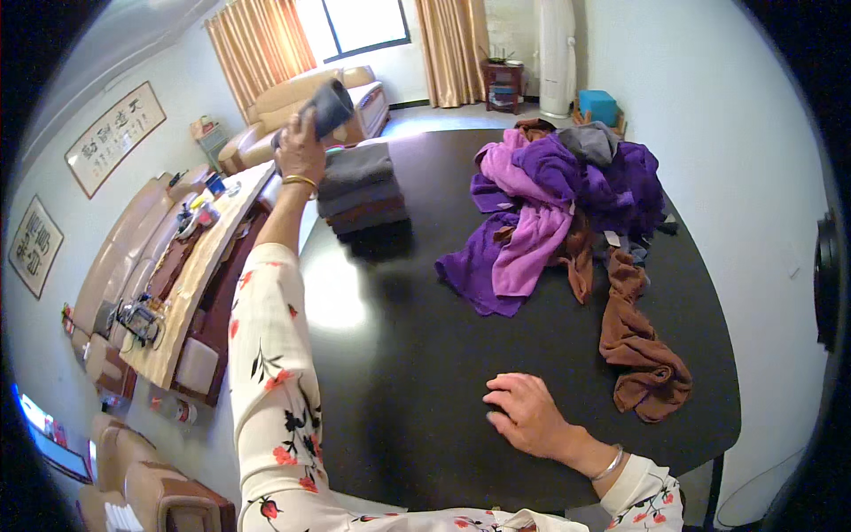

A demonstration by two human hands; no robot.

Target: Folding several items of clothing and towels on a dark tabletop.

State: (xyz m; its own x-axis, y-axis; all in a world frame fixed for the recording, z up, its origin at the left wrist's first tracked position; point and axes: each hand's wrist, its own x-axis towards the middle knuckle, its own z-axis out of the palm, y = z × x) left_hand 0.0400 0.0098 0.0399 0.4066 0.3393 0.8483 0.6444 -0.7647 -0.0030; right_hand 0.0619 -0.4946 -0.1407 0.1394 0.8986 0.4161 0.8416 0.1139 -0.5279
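My left hand (300,147) is stretched out to the far left, gripping a folded dark grey cloth (327,110) in the air. Just beside and below it stands a stack of folded towels (362,189), mostly grey with a brown layer. With nothing in it, my right hand (525,413) is over the near part of the black table (425,372), its fingers loosely bent and a little apart. Right of that hand lies a crumpled brown cloth (641,346). Farther off is a heap of unfolded cloths, with pink (532,246), purple (621,189) and grey (588,143) pieces.
A white wall (764,266) runs close along the table's right side. To the left are a long wooden coffee table (176,332) bearing assorted items and a leather sofa (126,233). Another sofa (286,96) and a blue box (597,105) stand beyond the far edge.
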